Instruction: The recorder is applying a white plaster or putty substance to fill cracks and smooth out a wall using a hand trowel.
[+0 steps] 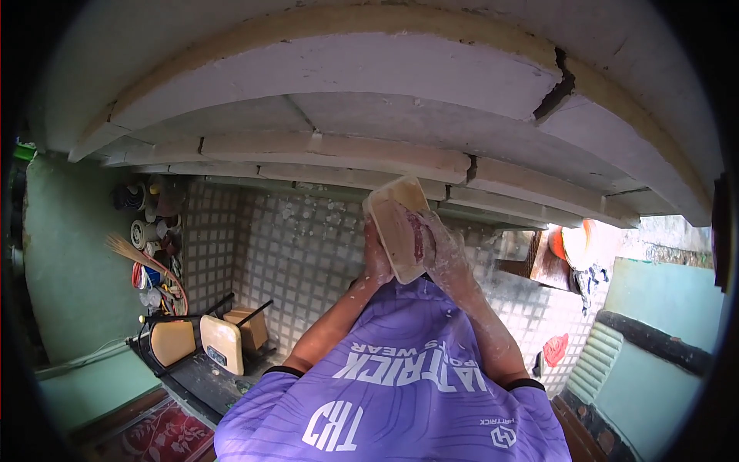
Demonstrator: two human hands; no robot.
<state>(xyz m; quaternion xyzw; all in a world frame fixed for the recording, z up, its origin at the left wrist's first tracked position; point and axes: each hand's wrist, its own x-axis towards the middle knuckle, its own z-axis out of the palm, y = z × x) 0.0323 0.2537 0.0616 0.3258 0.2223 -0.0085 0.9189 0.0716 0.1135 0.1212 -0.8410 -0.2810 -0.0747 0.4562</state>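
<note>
A shallow, rectangular cream tray [393, 223], dusted with white, is tilted between my two hands in front of my chest. My left hand [375, 256] is wrapped round its left side, fingers closed against the edge. Over the right side lies my right hand [446, 250], whitened with powder or paste, its fingers curled at the rim. Between those fingers and the tray's inside shows a rough pink-purple patch [416, 235]; whether it is cloth or residue I cannot make out. Part of the tray's right side is hidden by the right hand.
White ledges [331, 150] with dark cracks span the area ahead. White specks dot the tiled floor [296, 239]. At left are a broom [131, 250], assorted household items and a tan-seated chair [172, 343]. An orange container [566, 245] and pink cloth [555, 349] sit at right.
</note>
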